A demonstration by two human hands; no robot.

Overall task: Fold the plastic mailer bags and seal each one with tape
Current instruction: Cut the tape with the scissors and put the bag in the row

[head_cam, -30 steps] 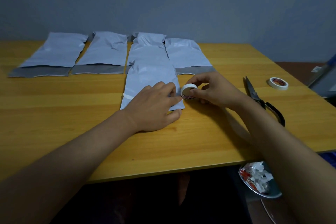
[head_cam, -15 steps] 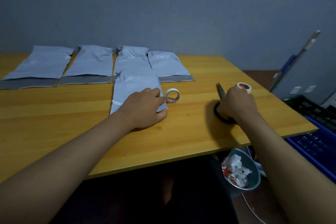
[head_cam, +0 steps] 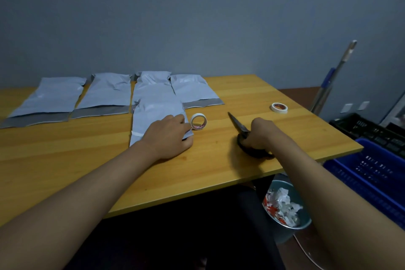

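A folded grey mailer bag [head_cam: 156, 112] lies in the middle of the wooden table [head_cam: 65, 155]. My left hand [head_cam: 168, 136] presses flat on its near right corner, fingertips beside an upright white tape roll [head_cam: 198, 121]. A strip of white tape crosses the bag's left edge. My right hand [head_cam: 262, 132] grips the black handles of the scissors [head_cam: 237, 124], whose blades point away toward the back. Several unfolded mailer bags [head_cam: 105, 94] lie in a row behind.
A second tape roll [head_cam: 279, 107] lies flat at the right of the table. Below the table's right edge stands a bin [head_cam: 303, 223] of paper scraps. A blue crate [head_cam: 377, 173] and a black crate [head_cam: 370, 131] sit to the right.
My right hand let go of the tape roll, moved right and took hold of the scissors. The roll now stands by my left fingertips. My left hand stayed on the bag.
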